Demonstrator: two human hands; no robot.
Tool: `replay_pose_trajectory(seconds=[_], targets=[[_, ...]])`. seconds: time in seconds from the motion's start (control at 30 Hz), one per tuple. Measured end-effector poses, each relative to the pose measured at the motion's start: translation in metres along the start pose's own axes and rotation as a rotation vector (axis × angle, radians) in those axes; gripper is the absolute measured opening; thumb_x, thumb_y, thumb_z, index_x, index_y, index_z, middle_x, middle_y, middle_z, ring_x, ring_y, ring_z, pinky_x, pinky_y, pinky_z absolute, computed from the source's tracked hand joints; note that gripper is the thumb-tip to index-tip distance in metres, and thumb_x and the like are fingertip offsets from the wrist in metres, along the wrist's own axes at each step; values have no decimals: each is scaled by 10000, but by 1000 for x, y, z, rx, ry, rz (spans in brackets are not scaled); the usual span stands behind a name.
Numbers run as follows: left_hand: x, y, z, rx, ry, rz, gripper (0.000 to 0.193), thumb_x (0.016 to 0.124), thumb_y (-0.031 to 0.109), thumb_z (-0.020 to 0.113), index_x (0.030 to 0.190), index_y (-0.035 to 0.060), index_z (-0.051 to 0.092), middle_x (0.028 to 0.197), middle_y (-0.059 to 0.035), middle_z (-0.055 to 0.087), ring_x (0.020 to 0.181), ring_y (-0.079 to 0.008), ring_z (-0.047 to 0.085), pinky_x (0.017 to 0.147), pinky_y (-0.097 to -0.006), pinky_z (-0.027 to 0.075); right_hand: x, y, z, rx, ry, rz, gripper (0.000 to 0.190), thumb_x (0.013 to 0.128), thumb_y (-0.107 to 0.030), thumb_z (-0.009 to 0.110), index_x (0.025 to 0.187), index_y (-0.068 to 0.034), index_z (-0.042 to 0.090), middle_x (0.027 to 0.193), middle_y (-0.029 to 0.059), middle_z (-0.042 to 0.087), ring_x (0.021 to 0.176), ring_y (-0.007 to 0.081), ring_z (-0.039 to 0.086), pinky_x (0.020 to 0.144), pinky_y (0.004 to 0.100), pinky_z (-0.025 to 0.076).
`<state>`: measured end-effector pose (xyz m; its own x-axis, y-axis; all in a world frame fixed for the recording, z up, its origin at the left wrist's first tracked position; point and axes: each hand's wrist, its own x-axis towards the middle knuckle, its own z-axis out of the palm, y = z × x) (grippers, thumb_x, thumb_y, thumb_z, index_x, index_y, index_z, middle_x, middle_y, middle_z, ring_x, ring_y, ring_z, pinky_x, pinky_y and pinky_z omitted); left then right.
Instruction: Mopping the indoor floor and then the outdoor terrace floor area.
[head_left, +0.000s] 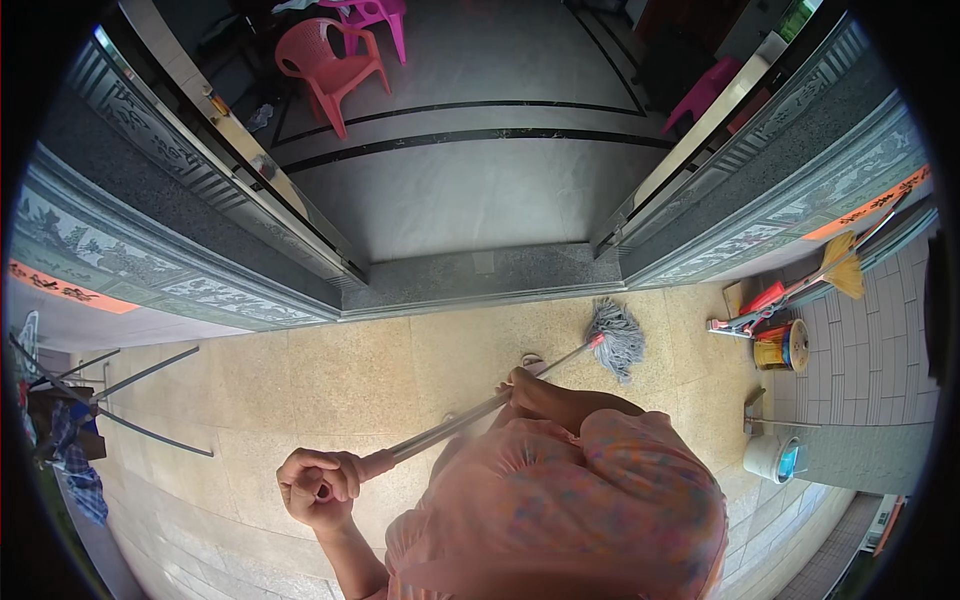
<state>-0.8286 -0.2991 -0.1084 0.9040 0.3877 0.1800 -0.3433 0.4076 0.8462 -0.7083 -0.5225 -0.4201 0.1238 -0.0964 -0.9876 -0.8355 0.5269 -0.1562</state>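
Note:
A string mop lies across my front, its grey mop head resting on the tan floor to the right, below the doorway sill. From a red collar the metal mop handle slants down to the left and ends in a pink grip. My left hand is wrapped around that grip at the handle's upper end. Farther down the shaft, my right hand grips the pole close to my body. Part of a sandalled foot shows just beyond my right hand.
Ahead is a raised stone sill between open door panels. Inside stand a red plastic chair and pink ones. At right are a straw broom, a cable spool and a white bucket. A folding metal rack stands left.

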Motion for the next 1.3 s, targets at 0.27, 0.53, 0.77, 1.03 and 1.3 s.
replay_pose_trajectory(seconds=[0.27,0.53,0.77,1.03,1.3], targets=[[-100,167,-70,295,109,254,234,757,128,322,845,-60,432,421,-30,340,359,-120,340,378,-247,310,-120,166,112,-590,-316,269,227,742,-81,357,956,-15,320,839,159,432,696,258,506,533,380,462],[-115,209,0,682,-157,410,325,782,165,321,974,-72,434,477,-38,409,397,-137,401,381,-271,335,-145,263,151,-888,-821,396,154,688,-111,465,558,-103,382,495,41,422,431,152,447,409,265,396],[-100,206,7,594,-260,450,391,767,217,324,1008,-84,391,495,-48,397,414,-161,421,376,-289,365,-170,227,125,-821,-691,275,121,641,-94,500,548,-77,424,470,44,432,379,124,408,366,266,354],[-71,149,22,413,-219,416,259,757,130,331,895,-74,412,405,-3,333,334,-87,328,363,-186,293,-130,113,49,-556,-583,85,138,633,-81,514,514,-70,445,445,47,425,322,101,321,310,239,197],[-54,-50,67,-54,-151,-45,248,685,144,352,813,-41,456,407,-14,333,364,-125,345,461,-287,337,-9,-41,-135,-192,-296,-150,164,652,-140,519,516,-128,427,439,-12,382,342,95,346,331,257,273]])
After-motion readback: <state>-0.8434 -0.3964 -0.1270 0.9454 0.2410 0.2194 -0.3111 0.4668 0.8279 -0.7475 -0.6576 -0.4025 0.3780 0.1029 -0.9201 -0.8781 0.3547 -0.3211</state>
